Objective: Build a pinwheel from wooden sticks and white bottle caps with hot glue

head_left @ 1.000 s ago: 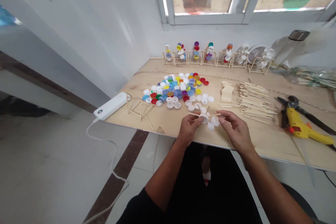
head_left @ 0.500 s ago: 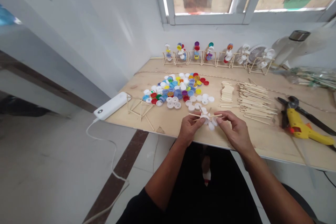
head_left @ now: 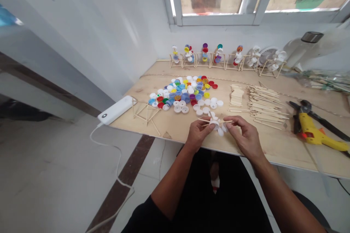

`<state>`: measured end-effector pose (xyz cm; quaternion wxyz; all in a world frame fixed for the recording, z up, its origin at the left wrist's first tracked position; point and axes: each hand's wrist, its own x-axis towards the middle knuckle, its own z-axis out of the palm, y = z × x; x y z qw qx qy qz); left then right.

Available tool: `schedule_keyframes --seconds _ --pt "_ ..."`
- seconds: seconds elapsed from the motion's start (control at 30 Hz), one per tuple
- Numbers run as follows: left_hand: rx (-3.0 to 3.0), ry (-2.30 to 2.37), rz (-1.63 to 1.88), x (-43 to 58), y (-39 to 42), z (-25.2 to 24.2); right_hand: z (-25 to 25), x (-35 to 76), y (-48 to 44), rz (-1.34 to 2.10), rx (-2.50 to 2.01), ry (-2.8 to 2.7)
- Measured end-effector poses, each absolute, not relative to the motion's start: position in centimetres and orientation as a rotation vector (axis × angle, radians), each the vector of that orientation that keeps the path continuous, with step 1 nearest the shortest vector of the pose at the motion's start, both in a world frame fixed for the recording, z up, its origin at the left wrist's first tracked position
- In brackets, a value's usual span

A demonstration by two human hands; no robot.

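Note:
Between my hands, just above the table's front edge, is a small wheel of white bottle caps and thin wooden sticks (head_left: 214,125). My left hand (head_left: 196,134) pinches it from the left, thumb against a cap, with sticks poking out past the fingers. From the other side my right hand (head_left: 244,136) has its thumb and fingers closed on the wheel's right part, where a stick and a cap show. The fingers hide part of the joints. Loose white bottle caps (head_left: 206,110) lie just behind the wheel.
A heap of coloured bottle caps (head_left: 182,93) covers the table's middle. Wooden sticks (head_left: 266,105) are piled to the right, near a yellow glue gun (head_left: 311,131) and black pliers (head_left: 328,116). A stick frame (head_left: 146,113) and white power bank (head_left: 117,110) sit left. Finished cap wheels (head_left: 205,54) line the back.
The cap wheel has turned or shifted very slightly in my fingers. Both hands stay nearly in place, and the things on the table have not moved.

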<state>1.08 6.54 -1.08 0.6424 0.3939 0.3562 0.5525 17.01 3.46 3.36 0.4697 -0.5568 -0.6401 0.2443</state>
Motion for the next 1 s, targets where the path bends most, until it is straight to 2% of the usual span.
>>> schedule_keyframes --seconds 1.0 --pt "0.919 0.835 1.253 1.06 6.49 -1.26 2.84 17.19 3.30 0.636 -1.353 -1.532"
